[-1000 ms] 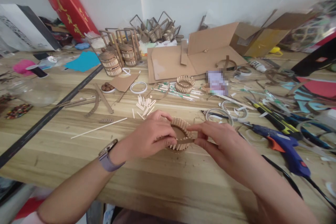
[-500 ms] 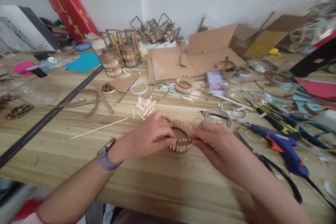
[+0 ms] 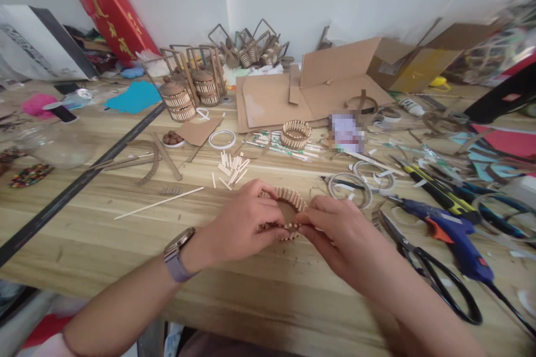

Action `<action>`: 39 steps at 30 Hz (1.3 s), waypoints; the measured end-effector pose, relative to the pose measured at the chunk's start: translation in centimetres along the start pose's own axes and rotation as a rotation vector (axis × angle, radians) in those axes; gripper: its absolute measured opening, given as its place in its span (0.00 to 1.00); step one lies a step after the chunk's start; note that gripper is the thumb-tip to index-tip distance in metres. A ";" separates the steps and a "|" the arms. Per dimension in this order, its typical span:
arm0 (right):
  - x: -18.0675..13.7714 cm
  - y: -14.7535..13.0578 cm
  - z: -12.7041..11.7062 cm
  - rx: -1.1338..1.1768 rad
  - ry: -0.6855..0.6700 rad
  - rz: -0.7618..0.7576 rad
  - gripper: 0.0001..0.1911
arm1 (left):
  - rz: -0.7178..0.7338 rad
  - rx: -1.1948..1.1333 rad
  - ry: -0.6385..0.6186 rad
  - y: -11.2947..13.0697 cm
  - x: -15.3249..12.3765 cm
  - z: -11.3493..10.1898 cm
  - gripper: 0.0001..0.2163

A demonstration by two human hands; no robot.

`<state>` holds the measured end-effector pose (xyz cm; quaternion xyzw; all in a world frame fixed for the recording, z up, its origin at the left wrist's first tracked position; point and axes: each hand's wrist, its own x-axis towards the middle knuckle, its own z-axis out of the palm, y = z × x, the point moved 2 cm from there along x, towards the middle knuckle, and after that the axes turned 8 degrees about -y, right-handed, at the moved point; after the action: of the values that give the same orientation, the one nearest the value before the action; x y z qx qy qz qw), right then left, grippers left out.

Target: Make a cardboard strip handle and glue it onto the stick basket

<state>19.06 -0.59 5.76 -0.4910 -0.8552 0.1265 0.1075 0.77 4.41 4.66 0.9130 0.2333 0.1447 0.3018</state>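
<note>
Well inside the table edge [image 3: 221, 327], both hands [image 3: 247, 220] [image 3: 337, 228] pinch the slatted ring [image 3: 293, 197].

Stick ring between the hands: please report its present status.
Left hand, right hand: fingers on stick ring. Ring's near side partly hidden. Scissors beside right forearm.

Dark capitals run up the side of the white box [image 3: 42, 39] at far left; "MEN" can be made out, the rest is too blurred to read. Gold Chinese characters stand on the red box [image 3: 115, 17] behind it — a slanting column of at least 3 large ones, with a smaller group beside them — but which they are cannot be told. Green print, too small to read, marks the clear wrappers [image 3: 288, 150] on the surface [image 3: 251, 290]. The phone [image 3: 347, 133] has its screen pixelated. A small orange-red label on the black object [image 3: 500, 92] at right is illegible.
</note>
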 end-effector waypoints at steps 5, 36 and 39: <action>0.0 -0.1 0.4 -0.031 0.032 -0.010 0.14 | -0.063 0.053 0.005 0.0 0.1 0.3 0.10; -0.5 1.5 -0.6 0.007 0.041 -0.062 0.15 | -0.035 -0.095 -0.127 -0.9 -0.1 -0.8 0.08; -0.6 1.5 -0.5 0.010 0.018 -0.083 0.16 | 0.001 -0.105 -0.144 -0.9 0.0 -0.9 0.08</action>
<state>20.72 -0.31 5.67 -0.4555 -0.8732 0.1216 0.1230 0.10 5.47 4.84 0.9040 0.2028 0.0907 0.3653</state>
